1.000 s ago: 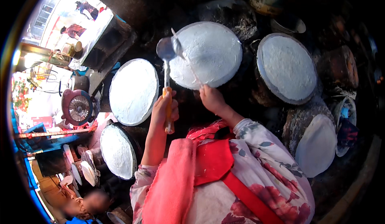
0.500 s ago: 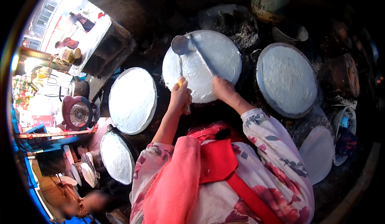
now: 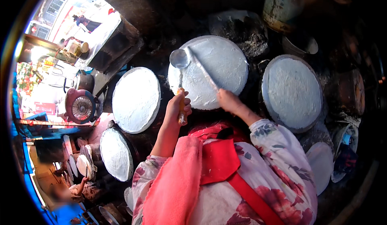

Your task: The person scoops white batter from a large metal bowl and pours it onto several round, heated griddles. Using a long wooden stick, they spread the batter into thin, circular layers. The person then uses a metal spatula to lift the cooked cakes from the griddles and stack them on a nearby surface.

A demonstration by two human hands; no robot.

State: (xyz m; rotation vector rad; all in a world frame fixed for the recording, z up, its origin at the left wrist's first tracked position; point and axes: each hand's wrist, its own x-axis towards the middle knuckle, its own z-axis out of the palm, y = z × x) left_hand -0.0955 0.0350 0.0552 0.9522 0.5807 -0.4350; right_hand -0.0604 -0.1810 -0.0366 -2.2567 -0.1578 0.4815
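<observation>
My left hand (image 3: 176, 107) is closed around the wooden handle of a ladle (image 3: 179, 59), whose round bowl hangs over the left edge of a round griddle (image 3: 229, 69) in the middle. Wet white batter coats this griddle nearly to its rim. In my right hand (image 3: 232, 104) is the end of a long, flat, batter-smeared stick (image 3: 206, 75). Its far tip lies over the griddle beside the ladle's bowl; whether it touches the batter I cannot tell. Both hands stay at the griddle's near side.
White-coated griddles stand on either side: one to the right (image 3: 292, 92), one to the left (image 3: 136, 100), another lower left (image 3: 116, 154). A small fan (image 3: 81, 107) sits at the far left. A tall worn drum (image 3: 281, 7) rises behind. Another person (image 3: 80, 188) is at the lower left.
The ladle's bowl has come slightly down and now shows its round shape more fully. The stick's tip still lies by it. The whole view has shifted a little.
</observation>
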